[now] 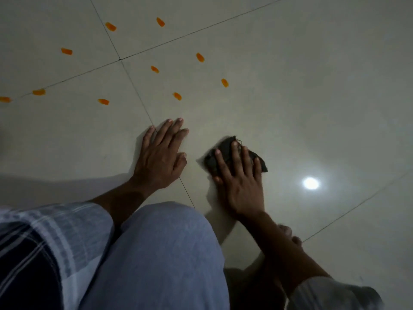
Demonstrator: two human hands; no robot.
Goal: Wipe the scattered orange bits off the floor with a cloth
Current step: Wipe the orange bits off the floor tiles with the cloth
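Right hand (240, 186) flat on dark cloth (225, 153), left hand (159, 157) splayed on floor (312, 86), orange bits (177, 96) seemingly untouched

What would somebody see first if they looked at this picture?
Probably the bright orange bits scattered over the pale floor at the upper left. Next, the right hand pressing a dark cloth flat in the middle, and a white light spot shining beside it.

The right hand (239, 182) lies on top of the dark cloth (225, 154) and hides its middle. One orange bit (4, 99) is cut off at the left edge. Toes (290, 236) peek out behind the right arm, blurry.
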